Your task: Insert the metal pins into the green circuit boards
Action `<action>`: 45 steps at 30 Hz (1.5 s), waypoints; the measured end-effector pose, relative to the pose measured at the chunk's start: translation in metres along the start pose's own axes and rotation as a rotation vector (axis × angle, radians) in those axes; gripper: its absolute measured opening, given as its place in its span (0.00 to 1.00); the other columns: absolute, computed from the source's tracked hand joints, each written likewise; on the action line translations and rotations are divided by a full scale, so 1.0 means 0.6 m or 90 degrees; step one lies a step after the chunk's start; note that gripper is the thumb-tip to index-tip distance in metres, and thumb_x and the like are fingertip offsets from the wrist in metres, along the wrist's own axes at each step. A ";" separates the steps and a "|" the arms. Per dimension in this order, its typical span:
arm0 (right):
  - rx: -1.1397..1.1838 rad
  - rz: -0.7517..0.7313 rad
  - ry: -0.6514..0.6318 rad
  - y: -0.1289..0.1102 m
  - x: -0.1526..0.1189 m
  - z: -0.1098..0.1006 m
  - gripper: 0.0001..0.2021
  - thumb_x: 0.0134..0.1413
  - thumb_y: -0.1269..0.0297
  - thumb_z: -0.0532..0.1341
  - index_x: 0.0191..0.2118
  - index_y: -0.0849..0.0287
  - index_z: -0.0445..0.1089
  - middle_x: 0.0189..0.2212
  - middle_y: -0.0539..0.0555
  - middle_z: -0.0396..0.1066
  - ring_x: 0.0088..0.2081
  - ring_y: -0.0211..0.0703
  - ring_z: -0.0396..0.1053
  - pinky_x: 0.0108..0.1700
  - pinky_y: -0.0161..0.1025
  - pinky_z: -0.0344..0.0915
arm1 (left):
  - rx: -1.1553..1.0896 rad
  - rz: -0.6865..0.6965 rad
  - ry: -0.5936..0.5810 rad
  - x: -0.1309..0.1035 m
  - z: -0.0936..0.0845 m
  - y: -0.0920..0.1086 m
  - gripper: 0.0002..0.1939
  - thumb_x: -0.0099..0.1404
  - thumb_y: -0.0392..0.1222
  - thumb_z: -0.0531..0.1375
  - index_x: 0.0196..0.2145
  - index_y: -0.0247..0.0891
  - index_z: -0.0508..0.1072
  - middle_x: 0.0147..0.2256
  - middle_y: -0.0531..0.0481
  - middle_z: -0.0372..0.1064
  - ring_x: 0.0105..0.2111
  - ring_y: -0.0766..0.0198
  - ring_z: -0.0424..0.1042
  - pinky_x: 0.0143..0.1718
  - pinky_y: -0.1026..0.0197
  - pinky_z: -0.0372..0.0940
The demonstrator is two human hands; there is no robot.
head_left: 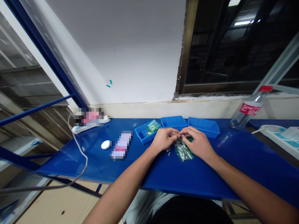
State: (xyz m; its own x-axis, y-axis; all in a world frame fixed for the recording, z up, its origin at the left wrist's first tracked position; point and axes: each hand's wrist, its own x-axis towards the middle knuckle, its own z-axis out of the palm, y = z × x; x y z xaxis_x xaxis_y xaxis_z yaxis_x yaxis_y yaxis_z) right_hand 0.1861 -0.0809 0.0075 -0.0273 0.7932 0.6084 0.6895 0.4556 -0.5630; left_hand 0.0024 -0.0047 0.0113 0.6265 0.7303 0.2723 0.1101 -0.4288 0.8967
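Note:
My left hand point(163, 138) and my right hand point(197, 140) meet over the blue table, fingertips pinched close together. What they pinch is too small to make out. Just beneath the fingers lies a clear, green-tinted plastic bag point(185, 154) full of metal screws, partly covered by my right hand. Loose screws point(178, 143) show between the hands, and a few small metal pieces point(168, 152) rest below my left hand. Behind my left hand, a blue bin point(142, 136) holds similar green bags point(153, 126) of hardware.
Two more blue bins point(174, 120) stand by the wall. A plastic bottle with a red cap point(249, 109) is at the right, near a power strip point(277, 137). A white round object point(105, 144) and a blurred-out flat item point(121, 145) lie left. A cable point(84, 155) crosses the table's left end.

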 end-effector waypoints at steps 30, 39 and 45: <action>-0.402 0.012 0.020 0.125 0.009 -0.065 0.12 0.63 0.65 0.58 0.47 0.57 0.77 0.43 0.61 0.79 0.45 0.59 0.72 0.48 0.53 0.66 | 0.411 0.212 -0.126 -0.007 -0.007 0.002 0.22 0.70 0.55 0.62 0.54 0.38 0.77 0.56 0.39 0.73 0.57 0.49 0.72 0.60 0.51 0.64; -0.342 0.062 0.030 0.129 0.021 -0.066 0.12 0.63 0.65 0.57 0.47 0.57 0.76 0.38 0.57 0.80 0.40 0.54 0.76 0.44 0.48 0.68 | 0.400 0.198 -0.117 -0.005 -0.013 0.002 0.19 0.72 0.49 0.59 0.55 0.38 0.76 0.54 0.40 0.74 0.55 0.52 0.73 0.58 0.54 0.67; -0.407 0.022 -0.010 0.137 0.024 -0.062 0.15 0.66 0.60 0.56 0.43 0.57 0.80 0.39 0.60 0.81 0.42 0.58 0.75 0.46 0.51 0.68 | 0.443 0.214 -0.117 -0.005 -0.022 0.004 0.18 0.75 0.48 0.56 0.55 0.37 0.76 0.54 0.39 0.74 0.56 0.52 0.72 0.59 0.53 0.65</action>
State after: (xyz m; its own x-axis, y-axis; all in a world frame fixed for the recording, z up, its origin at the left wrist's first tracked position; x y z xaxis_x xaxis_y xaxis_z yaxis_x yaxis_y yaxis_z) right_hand 0.2693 -0.0471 -0.0093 -0.0047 0.8114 0.5845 0.9857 0.1022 -0.1340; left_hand -0.0093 -0.0009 0.0170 0.8222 0.4295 0.3735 0.3115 -0.8888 0.3362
